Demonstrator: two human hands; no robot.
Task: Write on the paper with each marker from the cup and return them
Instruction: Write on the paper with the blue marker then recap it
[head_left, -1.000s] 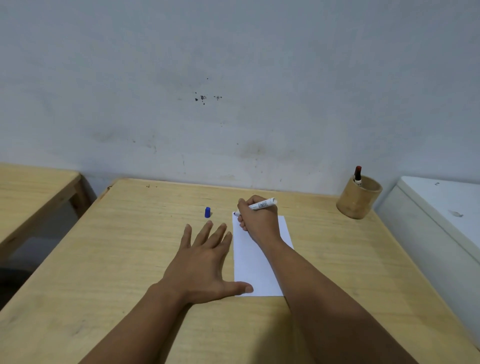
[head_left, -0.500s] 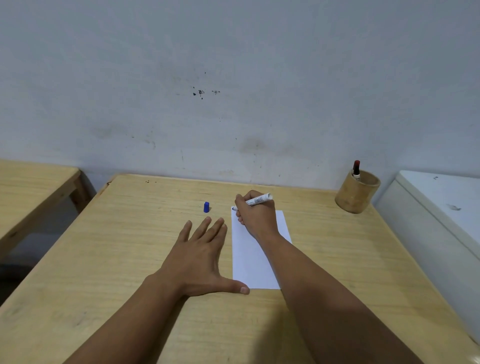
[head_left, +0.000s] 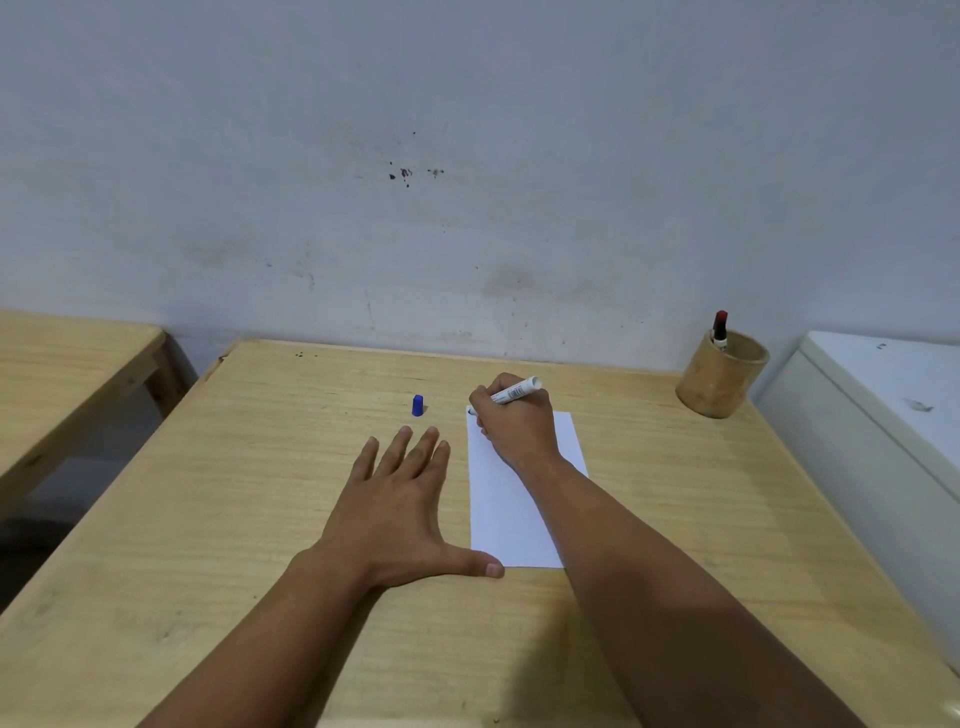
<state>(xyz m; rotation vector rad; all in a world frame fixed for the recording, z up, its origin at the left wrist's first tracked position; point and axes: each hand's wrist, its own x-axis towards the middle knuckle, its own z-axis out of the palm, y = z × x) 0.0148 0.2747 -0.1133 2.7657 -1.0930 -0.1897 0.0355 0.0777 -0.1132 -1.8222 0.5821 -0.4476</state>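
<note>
A white sheet of paper (head_left: 511, 514) lies on the wooden table (head_left: 234, 493). My right hand (head_left: 519, 421) grips a white marker (head_left: 514, 391), its tip touching the paper's top left corner. The marker's blue cap (head_left: 417, 405) stands upright on the table, left of the paper. My left hand (head_left: 400, 504) lies flat with fingers spread beside the paper, its thumb on the paper's bottom left corner. A round wooden cup (head_left: 722, 382) at the table's back right holds a red-capped marker (head_left: 720, 328).
A white cabinet (head_left: 883, 415) stands against the table's right side. A second wooden table (head_left: 62, 374) sits to the left across a gap. A grey wall (head_left: 467, 182) runs right behind the table.
The view has tilted up slightly, so the table sits lower in frame. My hands keep the same places; the right hand holds the marker tip at the paper's top left corner.
</note>
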